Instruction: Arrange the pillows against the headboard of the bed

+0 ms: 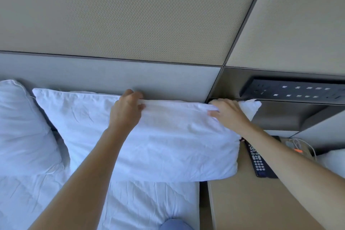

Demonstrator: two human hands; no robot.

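A white pillow (168,147) lies across the head of the bed with its far edge against the grey padded headboard (112,74). My left hand (127,110) grips the pillow's top edge near the middle. My right hand (227,112) grips the same edge near its right corner, which sticks out past the bed toward the nightstand. A second white pillow (22,129) rests at the far left, also by the headboard. The bed's white sheet (140,205) shows in front of the pillows.
A tan nightstand (252,201) stands right of the bed, with a black remote control (258,162) and a coiled white cable (298,147) on it. A black switch and socket panel (298,91) is set in the wall above. A dark gap separates bed and nightstand.
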